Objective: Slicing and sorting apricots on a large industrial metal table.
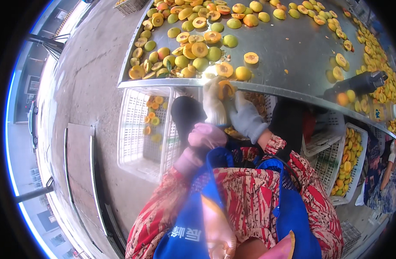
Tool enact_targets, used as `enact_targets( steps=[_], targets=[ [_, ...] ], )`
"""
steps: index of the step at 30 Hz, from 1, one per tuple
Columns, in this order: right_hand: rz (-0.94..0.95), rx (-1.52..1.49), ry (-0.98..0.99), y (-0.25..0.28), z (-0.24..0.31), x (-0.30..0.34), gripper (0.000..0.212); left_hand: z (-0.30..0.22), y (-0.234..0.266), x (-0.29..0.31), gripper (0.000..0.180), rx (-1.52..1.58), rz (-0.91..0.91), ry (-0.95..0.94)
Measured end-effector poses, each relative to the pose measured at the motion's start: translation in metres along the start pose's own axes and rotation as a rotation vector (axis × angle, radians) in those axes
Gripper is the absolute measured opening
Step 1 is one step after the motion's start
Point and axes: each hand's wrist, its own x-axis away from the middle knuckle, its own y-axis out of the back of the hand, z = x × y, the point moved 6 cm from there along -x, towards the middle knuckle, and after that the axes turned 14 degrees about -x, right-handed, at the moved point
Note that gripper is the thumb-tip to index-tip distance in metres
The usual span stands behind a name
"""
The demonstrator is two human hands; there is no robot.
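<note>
In front of my body, just below the near edge of the metal table (301,64), my left hand (215,102) wears a white glove and is closed on a peach half (226,89). The half's orange flesh and darker centre face up. My right hand (247,116), in a pale grey glove, is close against the fruit's right side with its fingers curled. What they hold, if anything, is hidden. Another peach half (224,69) and a whole yellow peach (243,73) lie on the table right above my hands.
Peaches, whole and halved (193,43), cover the table's left and far parts. A white crate (141,142) with some halves stands below left. A fuller crate (348,162) is at lower right. A black cylindrical object (362,82) and a jar (383,112) are near the right edge.
</note>
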Motion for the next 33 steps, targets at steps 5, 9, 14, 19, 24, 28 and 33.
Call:
enact_targets(
  steps=[5,9,14,19,24,28,33],
  targets=[
    [0.120,0.045,-0.013,-0.003,0.001,-0.003,0.025,-0.003,0.014,-0.014,0.025,-0.583,-0.078,-0.382],
    [0.209,0.024,-0.059,-0.001,0.006,-0.003,0.028,0.000,0.015,-0.018,0.032,-0.424,-0.020,-0.128],
    [0.316,-0.087,-0.099,0.001,0.009,0.000,0.034,-0.009,0.001,-0.010,0.042,-0.202,0.037,0.179],
    [0.435,0.031,-0.105,-0.001,-0.005,-0.002,0.036,-0.012,0.004,-0.006,0.049,-0.285,-0.088,0.305],
    [0.651,-0.323,-0.413,0.001,0.018,0.011,0.029,-0.012,0.007,0.005,0.048,-0.471,0.066,0.078],
    [0.668,-0.241,-0.410,0.004,0.005,0.012,0.032,-0.014,0.004,0.010,0.047,-0.515,0.151,0.286],
    [0.745,-0.157,-0.414,-0.003,-0.011,0.018,0.039,0.001,0.014,0.010,0.045,-0.386,0.147,0.274]
  ],
)
